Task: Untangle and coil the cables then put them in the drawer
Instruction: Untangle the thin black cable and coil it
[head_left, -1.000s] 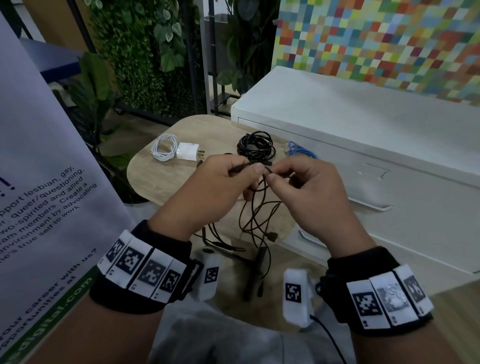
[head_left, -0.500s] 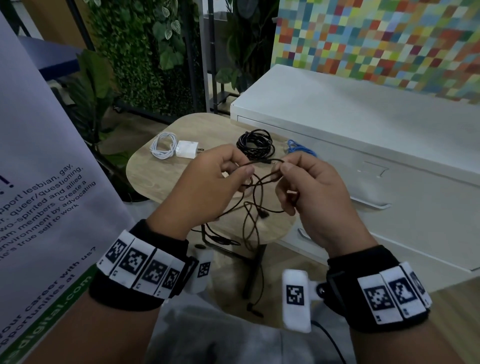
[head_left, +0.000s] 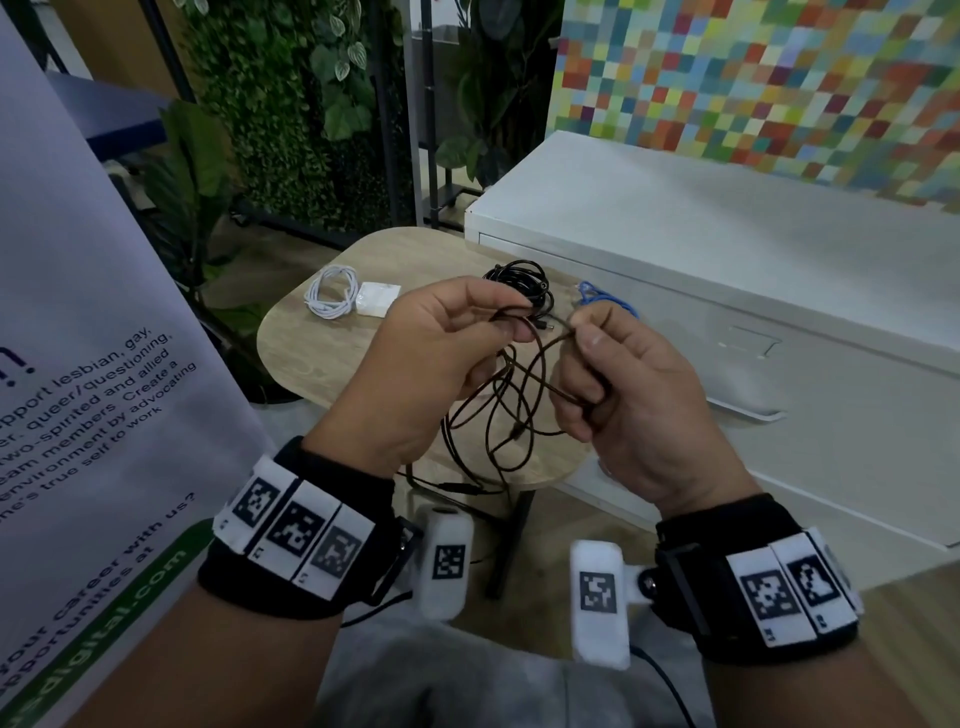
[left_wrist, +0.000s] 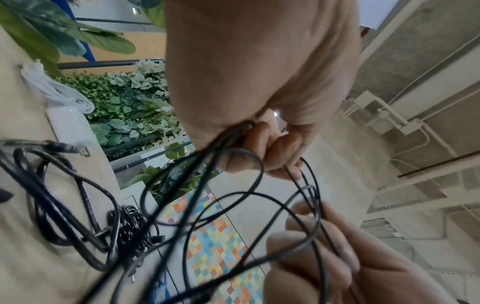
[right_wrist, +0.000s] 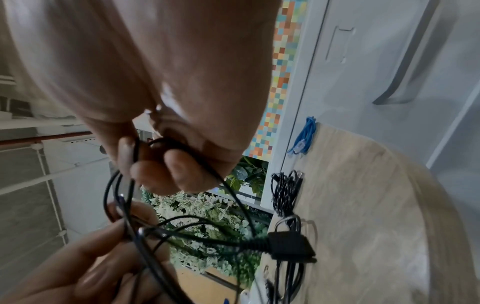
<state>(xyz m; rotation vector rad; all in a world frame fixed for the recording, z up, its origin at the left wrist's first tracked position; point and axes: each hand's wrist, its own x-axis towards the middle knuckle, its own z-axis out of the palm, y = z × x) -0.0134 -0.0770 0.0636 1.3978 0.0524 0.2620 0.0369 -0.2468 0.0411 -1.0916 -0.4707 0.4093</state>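
A thin black cable (head_left: 511, 410) hangs in tangled loops between my hands, above the near edge of the round wooden table (head_left: 332, 358). My left hand (head_left: 447, 358) pinches its strands between thumb and fingers (left_wrist: 270, 148). My right hand (head_left: 618, 384) grips other strands of the same black cable (right_wrist: 182, 236) in curled fingers (right_wrist: 161, 170). A black connector (right_wrist: 291, 246) on this cable dangles near the table. The white drawer unit (head_left: 779, 332) stands to the right, its drawers shut.
On the table lie a coiled white cable (head_left: 330, 291) with a white charger (head_left: 376, 300), a black coiled cable (head_left: 519, 283) and a blue cable (head_left: 597, 296). A banner (head_left: 93, 364) stands at left. Plants fill the background.
Both hands have risen slightly and drawn apart, pulling the black cable's loops wider between them. More cable has lifted off below the table edge.
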